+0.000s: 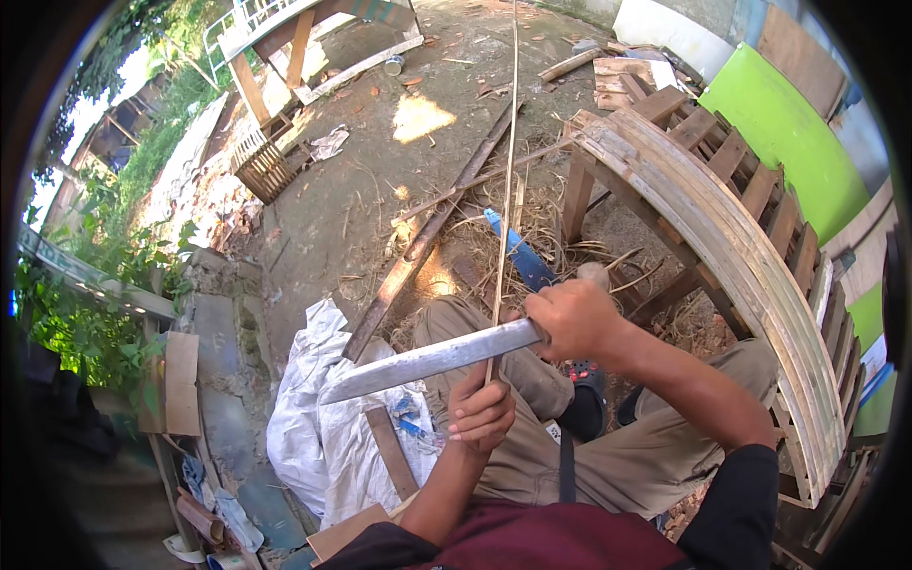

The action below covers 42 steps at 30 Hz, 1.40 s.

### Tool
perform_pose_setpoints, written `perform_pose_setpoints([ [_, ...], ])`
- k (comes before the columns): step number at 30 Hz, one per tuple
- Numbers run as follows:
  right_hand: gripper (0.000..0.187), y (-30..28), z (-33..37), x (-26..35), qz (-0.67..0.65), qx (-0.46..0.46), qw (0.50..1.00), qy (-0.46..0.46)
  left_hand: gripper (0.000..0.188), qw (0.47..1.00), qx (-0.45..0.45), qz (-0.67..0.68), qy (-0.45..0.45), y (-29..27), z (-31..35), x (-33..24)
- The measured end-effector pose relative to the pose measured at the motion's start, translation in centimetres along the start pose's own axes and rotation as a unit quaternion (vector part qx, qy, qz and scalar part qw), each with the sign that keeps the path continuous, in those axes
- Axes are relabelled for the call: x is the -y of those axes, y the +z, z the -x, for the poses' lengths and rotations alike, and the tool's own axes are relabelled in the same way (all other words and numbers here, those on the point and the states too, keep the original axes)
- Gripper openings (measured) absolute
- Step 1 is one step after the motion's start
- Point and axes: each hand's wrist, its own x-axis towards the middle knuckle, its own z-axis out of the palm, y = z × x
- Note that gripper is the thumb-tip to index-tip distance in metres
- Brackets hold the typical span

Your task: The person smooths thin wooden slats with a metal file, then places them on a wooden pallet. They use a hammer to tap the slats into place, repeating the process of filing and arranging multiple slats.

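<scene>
My right hand (581, 318) is closed round the light wooden handle of a machete (427, 363). Its broad grey blade points to the left and crosses a long thin strip of bamboo or cane (510, 161). Just below the blade, my left hand (483, 415) grips the strip's near end with curled fingers. From there the strip runs upward, away from me, past the top of the view. Whether the edge is cutting into the strip, I cannot tell. My legs in brown trousers (608, 465) are bent beneath both hands.
Thin shavings (475, 247) litter the ground ahead, beside a blue flat piece (521, 251) and a long brown plank (427, 242). A slatted wooden bench (731, 218) stands on the right. White sacking (313, 437) lies at my left, near a low concrete wall (223, 342).
</scene>
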Motion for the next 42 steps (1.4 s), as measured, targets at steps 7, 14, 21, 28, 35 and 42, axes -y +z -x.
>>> perform_pose_setpoints([
  [7,0.028,0.0,-0.6,-1.7,-0.003,0.008,0.999,0.051,0.056,1.000,0.018,-0.010,-0.010,-1.0,0.6,0.3],
  [14,0.024,-2.2,-2.9,-6.1,-0.070,-0.137,0.960,0.233,0.055,0.995,-0.030,-0.095,0.009,-1.1,2.2,-0.6],
  [21,0.022,1.5,-0.7,-6.3,-0.139,-0.139,0.962,0.191,0.049,0.976,-0.123,-0.178,0.014,0.0,0.6,-2.7],
  [28,0.027,6.8,1.6,-5.9,-0.083,-0.052,0.984,0.148,0.039,0.856,-0.308,-0.408,0.072,0.5,0.6,-4.0],
  [35,0.025,6.3,-2.6,-7.5,-0.003,0.013,0.976,0.215,0.047,0.761,-0.367,-0.528,0.078,0.7,0.7,-2.8],
  [42,0.030,4.8,-2.5,-4.4,-0.003,0.056,0.998,-0.011,0.051,0.737,-0.387,-0.553,0.045,0.9,0.7,-2.1],
])
